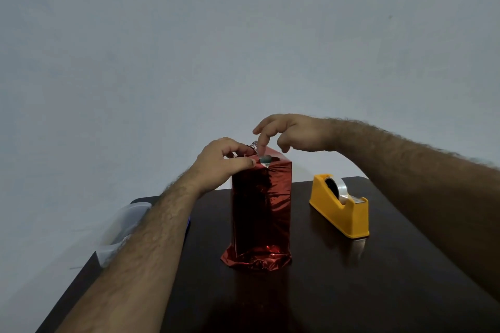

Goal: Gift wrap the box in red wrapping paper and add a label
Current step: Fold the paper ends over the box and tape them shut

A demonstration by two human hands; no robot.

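A tall box wrapped in shiny red paper (261, 211) stands upright in the middle of the dark table (351, 278). Loose paper flares out at its base. My left hand (221, 162) grips the folded paper at the box's top left edge, thumb and fingers curled over it. My right hand (286, 132) hovers above the top, its index finger pointing down and pressing a small piece of clear tape (264, 160) onto the top fold. A crumpled silvery tip of paper shows behind the finger.
A yellow tape dispenser (339, 207) with a clear roll sits to the right of the box. A translucent plastic container (121, 230) stands at the table's left edge, partly hidden by my left forearm. A pale wall fills the background.
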